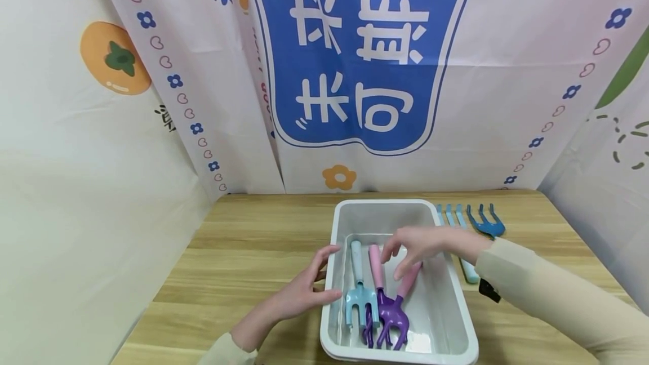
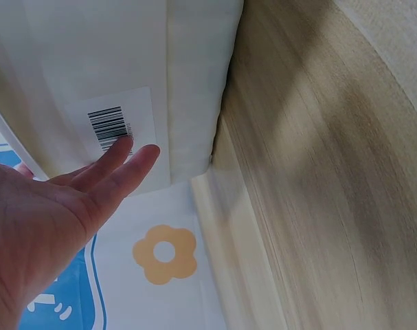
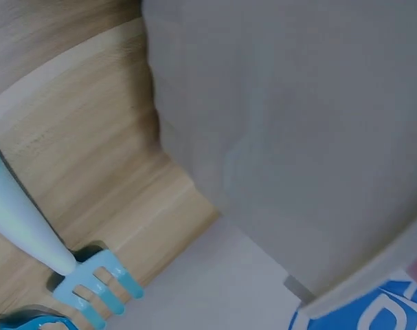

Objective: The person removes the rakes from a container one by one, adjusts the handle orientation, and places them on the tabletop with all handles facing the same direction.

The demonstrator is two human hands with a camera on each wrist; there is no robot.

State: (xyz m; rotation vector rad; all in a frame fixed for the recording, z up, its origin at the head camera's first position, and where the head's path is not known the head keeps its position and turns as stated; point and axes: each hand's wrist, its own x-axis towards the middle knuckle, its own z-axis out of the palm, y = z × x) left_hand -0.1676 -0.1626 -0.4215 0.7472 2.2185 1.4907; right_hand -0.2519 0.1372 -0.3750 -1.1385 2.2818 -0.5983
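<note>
A white plastic bin point(image 1: 451, 320) holds several toy hand forks. On its left side lies a light blue fork point(image 1: 361, 295), overlapping a purple one with a pink handle point(image 1: 376, 266). Beside them is another purple fork point(image 1: 393, 315), its pink handle slanting up to the right. My right hand point(image 1: 418, 245) hovers inside the bin over the pink handles, fingers loosely bent and apart from the thumb, with nothing visible in its grasp. My left hand point(image 1: 304, 292) rests against the bin's left wall; in the left wrist view its extended fingers point(image 2: 115, 172) lie by a barcode label point(image 2: 112, 127).
Right of the bin, another light blue fork point(image 3: 98, 285) and a dark blue fork point(image 1: 489, 225) lie on the wooden table point(image 1: 243, 241), partly behind my right arm. A printed white cloth point(image 1: 304, 170) hangs along the table's back edge.
</note>
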